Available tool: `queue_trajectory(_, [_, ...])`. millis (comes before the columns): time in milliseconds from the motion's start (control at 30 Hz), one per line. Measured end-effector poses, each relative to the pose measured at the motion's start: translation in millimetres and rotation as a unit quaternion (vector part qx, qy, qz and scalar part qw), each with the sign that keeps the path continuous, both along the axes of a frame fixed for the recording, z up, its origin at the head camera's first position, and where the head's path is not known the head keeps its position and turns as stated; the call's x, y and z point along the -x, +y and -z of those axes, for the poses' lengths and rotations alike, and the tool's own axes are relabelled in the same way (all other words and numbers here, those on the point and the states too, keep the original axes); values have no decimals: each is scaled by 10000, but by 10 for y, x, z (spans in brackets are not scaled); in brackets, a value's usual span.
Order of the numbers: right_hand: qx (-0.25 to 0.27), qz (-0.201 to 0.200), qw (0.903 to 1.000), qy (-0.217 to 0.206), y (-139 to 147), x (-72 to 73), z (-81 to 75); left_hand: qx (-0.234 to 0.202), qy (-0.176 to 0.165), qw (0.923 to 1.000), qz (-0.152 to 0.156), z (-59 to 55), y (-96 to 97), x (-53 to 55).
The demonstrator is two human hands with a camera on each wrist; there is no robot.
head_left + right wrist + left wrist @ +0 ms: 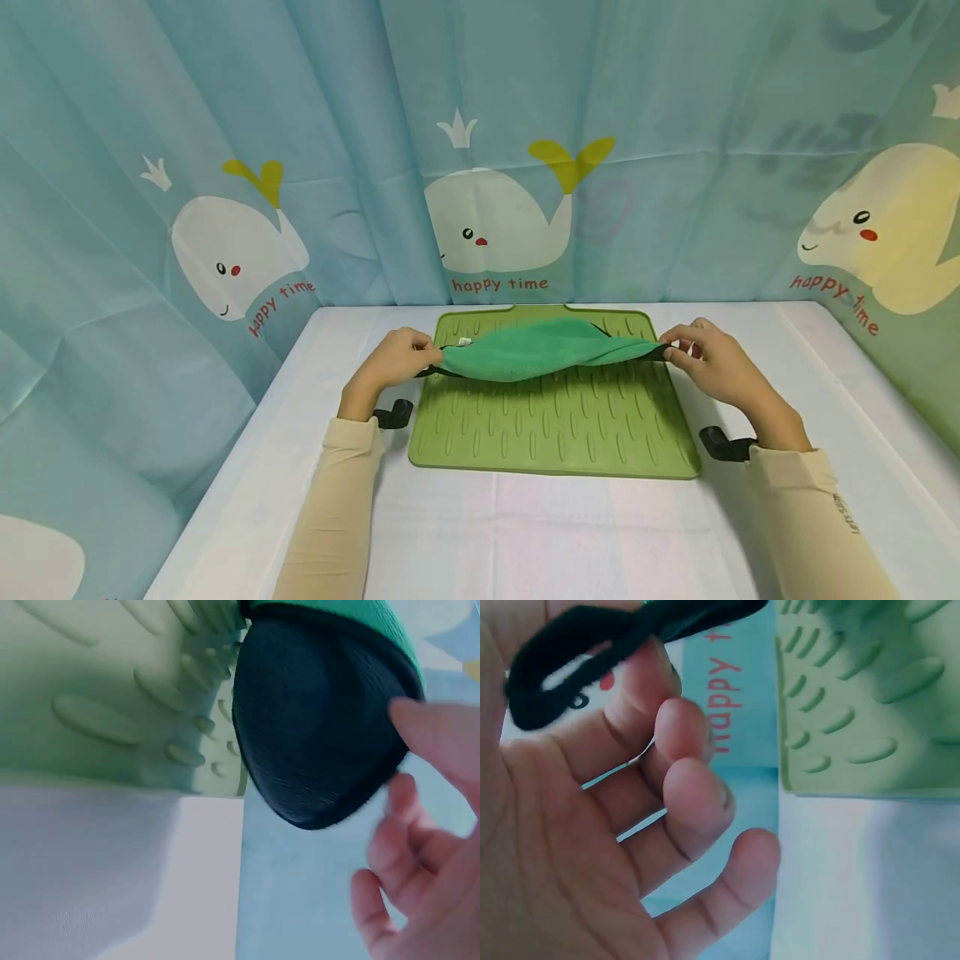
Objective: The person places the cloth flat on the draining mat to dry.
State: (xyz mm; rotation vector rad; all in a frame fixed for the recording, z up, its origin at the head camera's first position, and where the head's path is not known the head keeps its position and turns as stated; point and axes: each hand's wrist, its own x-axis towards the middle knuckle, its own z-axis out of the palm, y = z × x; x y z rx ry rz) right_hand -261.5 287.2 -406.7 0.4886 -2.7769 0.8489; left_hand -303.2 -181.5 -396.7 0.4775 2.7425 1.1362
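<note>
Two bare hands hold a long, soft, green plush cloth piece with black edging (517,354) stretched sideways above a rectangular, olive-green ribbed mat (555,425). The left hand (396,357) pinches the black-edged left end, with the thumb and fingertips closed on it; the right hand (716,362) likewise pinches the opposite end between thumb and fingertips. The cloth piece sags slightly between the two grips, its fuzzy green face toward the viewer, over the far half of the mat; a small white label (464,342) projects from its upper edge, near the left hand. In the left wrist view, a narrow black fabric loop (536,716) hangs at the index finger, before the palm, while the other fingers are bent. In the right wrist view, the end held there shows a smooth, rounded, black panel (322,712), with the thumb at its edge. The mat, bearing rows of raised elongated ridges, lies flat on a white-covered table (450,525). Beige sleeves (330,500) cover both forearms, and a black wrist fitting (726,444) shows beside each wrist. Behind hangs a pale blue curtain (360,83) printed with white whales and red lettering reading "happy time".
</note>
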Motion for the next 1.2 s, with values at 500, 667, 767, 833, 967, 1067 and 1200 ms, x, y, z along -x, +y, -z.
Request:
queue_trajectory(500, [-24, 489, 9978, -440, 11, 60, 110, 773, -998, 9899, 649, 54, 6, -2])
queue_trajectory(667, [-152, 308, 9955, -888, 17, 57, 97, 985, -1327, 9838, 694, 78, 54, -6])
queue_trajectory(767, [-195, 256, 9928, -1154, 33, 47, 61, 1008, -1296, 9840, 696, 111, 91, 4])
queue_trajectory(833, [-196, 273, 9911, -1285, 50, 41, 38, 950, -1290, 9841, 768, 131, 114, 8])
queue_trajectory(967, [-174, 448, 9883, -1450, 74, 40, 19, 851, -1374, 9823, 944, 143, 150, 4])
queue_trajectory(1067, [-164, 688, 9856, -1535, 84, 45, 26, 943, -1452, 9788, 1097, 131, 169, -11])
queue_trajectory(1200, [-159, 1047, 9794, -1722, 114, 52, 46, 1173, -1576, 9720, 1289, 123, 189, -36])
